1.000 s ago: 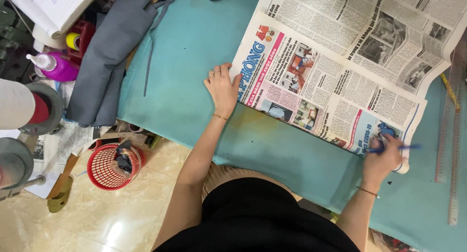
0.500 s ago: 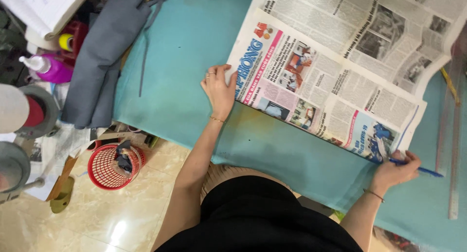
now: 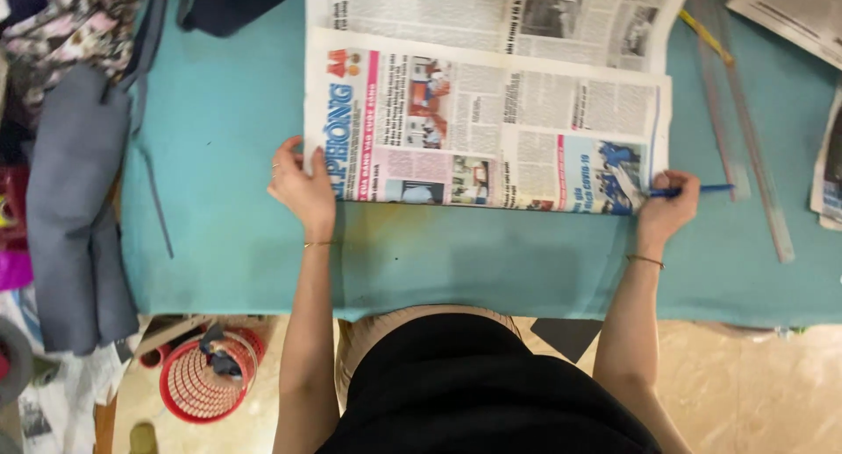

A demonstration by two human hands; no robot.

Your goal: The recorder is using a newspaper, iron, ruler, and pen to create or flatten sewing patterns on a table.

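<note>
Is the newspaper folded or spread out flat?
Folded: the newspaper shows a doubled layer whose upper edge steps across the sheet beneath, on the teal table.

A teal-covered table (image 3: 219, 243) stands over a glossy, seemingly beige tiled floor (image 3: 772, 393).

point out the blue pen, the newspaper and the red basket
blue pen (image 3: 702, 189): head view, on the barrel right of the right hand.
newspaper (image 3: 491, 121): head view, middle of the folded page.
red basket (image 3: 189, 388): head view, on its mesh wall.
</note>
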